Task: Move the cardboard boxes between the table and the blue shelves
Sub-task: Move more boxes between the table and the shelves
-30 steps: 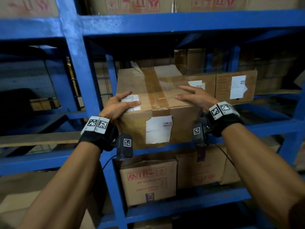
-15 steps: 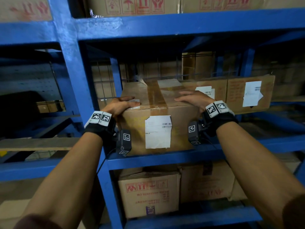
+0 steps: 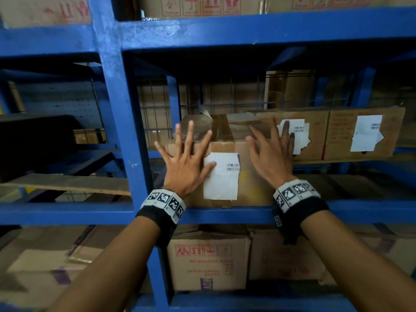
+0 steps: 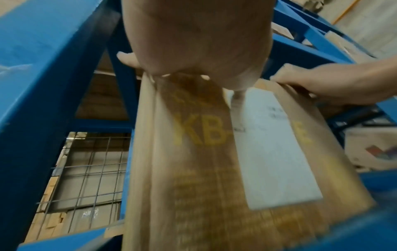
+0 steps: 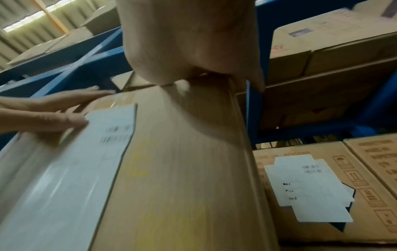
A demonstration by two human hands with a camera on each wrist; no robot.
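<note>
there's wire mesh (image 3: 157, 113) at the back of the rack, a wood plank (image 3: 67, 183) lying off to the left, and wristbands (image 3: 164, 202) with printed markers

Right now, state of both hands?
Left hand: open, fingers spread, palm pressing flat on the front of the cardboard box.
Right hand: open, fingers straight, flat against the same box; holding nothing.

Both palms flat on front face of cardboard box (image 3: 227, 140), fingers (image 3: 190, 134) spread. Left hand (image 3: 188, 164) by white label (image 3: 221, 176), right hand (image 3: 271, 158) at right edge. Box sits on blue shelf (image 3: 225, 216), more boxes (image 3: 360, 134) just right.
</note>
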